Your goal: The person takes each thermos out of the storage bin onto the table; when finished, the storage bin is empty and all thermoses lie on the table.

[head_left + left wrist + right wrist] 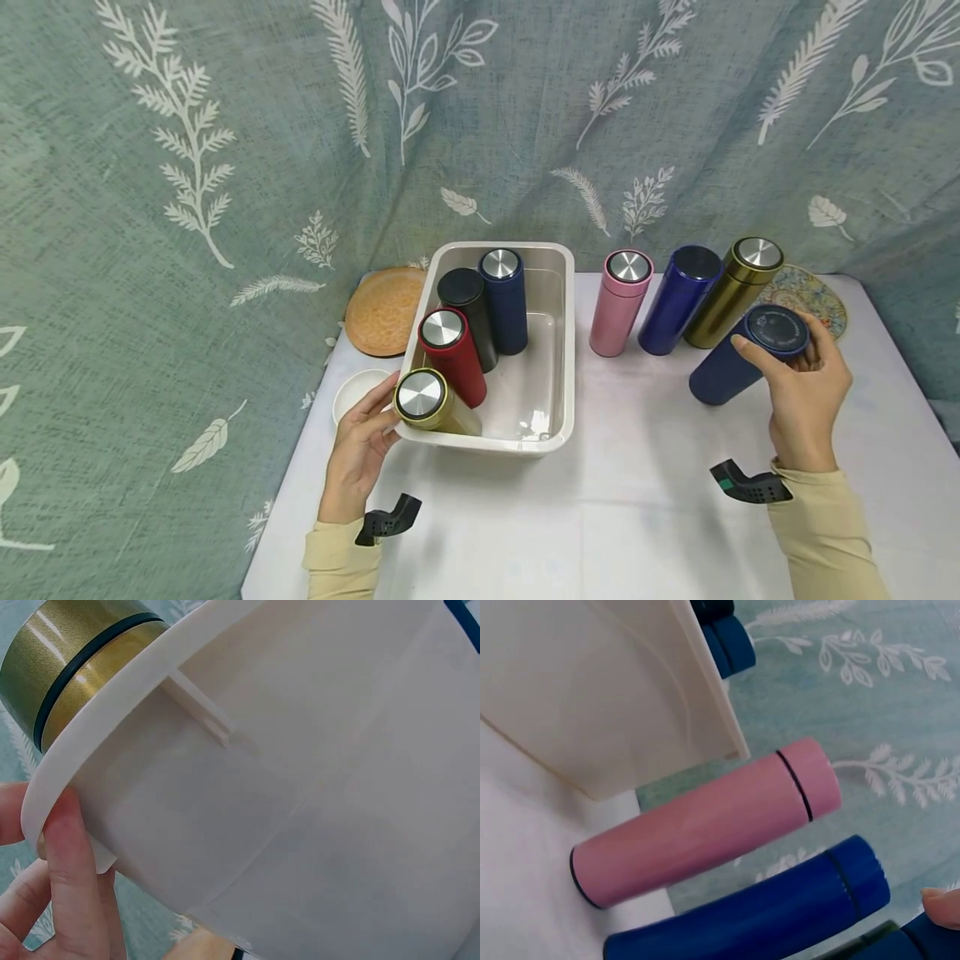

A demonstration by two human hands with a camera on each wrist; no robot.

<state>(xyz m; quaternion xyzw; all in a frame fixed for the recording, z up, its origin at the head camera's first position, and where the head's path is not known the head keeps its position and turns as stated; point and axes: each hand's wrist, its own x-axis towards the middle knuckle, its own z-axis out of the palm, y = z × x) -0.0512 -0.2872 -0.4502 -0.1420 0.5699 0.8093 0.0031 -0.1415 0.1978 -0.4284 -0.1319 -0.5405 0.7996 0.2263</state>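
Dark blue bottle (pixel 738 354) leans in the right hand (pixel 806 400), fingers curled round its lid end. It looks smooth, hard and slippery, so hold its middle. Left hand (pixel 360 450) pinches the tub (pixel 558 350) corner.

head overhead, wrists close (sharing bin (pixel 558 333))

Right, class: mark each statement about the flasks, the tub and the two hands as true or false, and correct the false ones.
1. Four flasks stand in the white tub. True.
2. The pink flask is inside the tub. False: it stands on the table beside it.
3. The right hand grips a dark blue flask. True.
4. The left hand holds the red flask. False: it holds the tub's corner.
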